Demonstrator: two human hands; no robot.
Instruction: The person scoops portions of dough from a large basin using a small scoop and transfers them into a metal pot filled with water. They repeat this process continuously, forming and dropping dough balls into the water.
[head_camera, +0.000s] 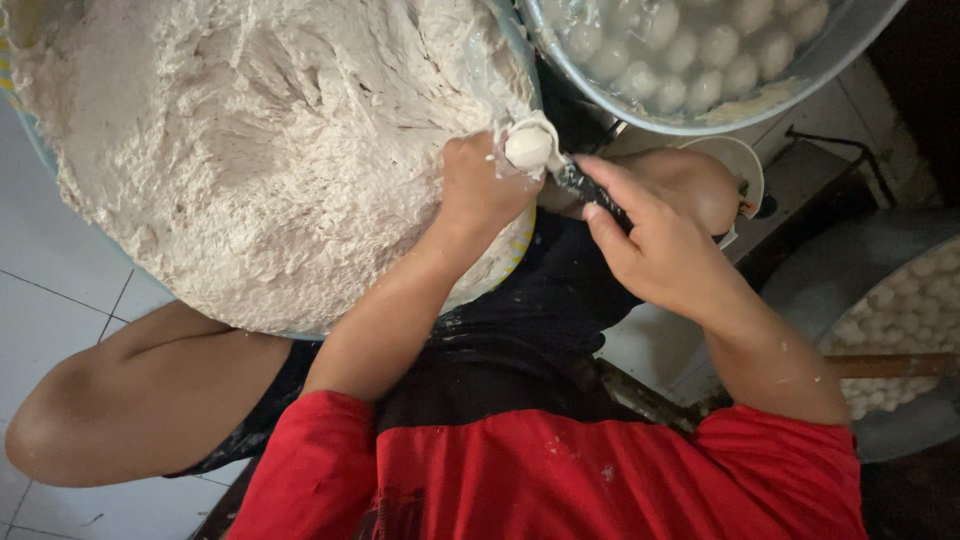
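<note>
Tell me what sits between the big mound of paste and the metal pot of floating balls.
In the head view, the left hand squeezes up a fresh ball there, the right hand scooping it with a spoon, between paste and pot.

Left hand (478, 185) squeezing a pale ball (528, 148) from the paste (270, 150), right hand (655, 245) with spoon (590, 190) alongside

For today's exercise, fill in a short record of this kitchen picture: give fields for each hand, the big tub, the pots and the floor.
left hand: left hand squeezes a pale paste ball out at the top of the fist
right hand: right hand holds a dark-handled spoon against the ball
tub: large basin heaped with pale grey paste, resting on the lap
upper pot: metal pot with pale balls in water
right pot: grey pot holding more balls
floor: white tiles
</note>
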